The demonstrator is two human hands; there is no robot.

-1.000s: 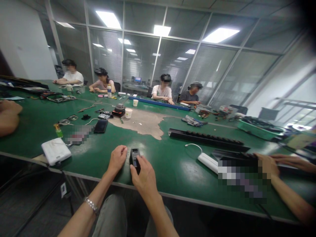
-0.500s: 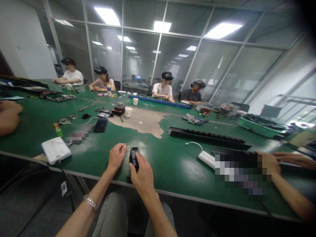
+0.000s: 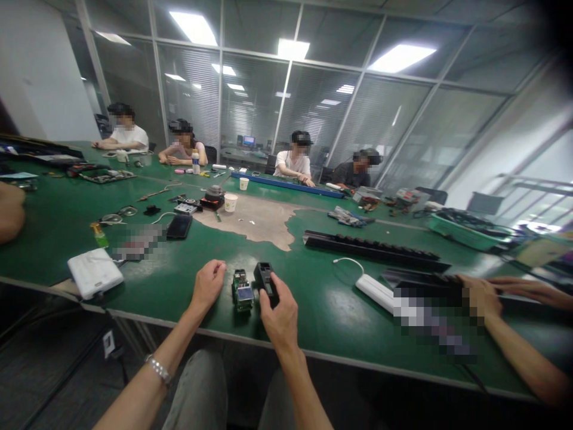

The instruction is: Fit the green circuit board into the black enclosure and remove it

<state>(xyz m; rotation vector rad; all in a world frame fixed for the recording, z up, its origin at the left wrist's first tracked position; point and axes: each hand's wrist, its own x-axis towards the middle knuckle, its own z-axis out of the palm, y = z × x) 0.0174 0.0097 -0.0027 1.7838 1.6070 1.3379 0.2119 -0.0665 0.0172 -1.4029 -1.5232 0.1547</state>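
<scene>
My right hand [image 3: 283,310] grips a black plastic housing [image 3: 264,276] with openings in its top. Just left of it, a small green circuit board assembly [image 3: 242,292] with a little screen stands bare on the table. My left hand [image 3: 209,285] rests left of the board, apart from it, its fingers curled closed and nothing visible in them. A metal bracelet [image 3: 159,369] is around my left wrist.
Around me on the green table [image 3: 322,322] are a white box [image 3: 95,273], a black phone [image 3: 179,227], paper cups [image 3: 230,203], a long black rail [image 3: 371,248] and a white adapter [image 3: 375,292]. A co-worker's hands [image 3: 487,298] are at the right.
The black housing has moved right in my right hand. The circuit board assembly is now in view beside it, uncovered. My left hand stays in nearly the same place.
</scene>
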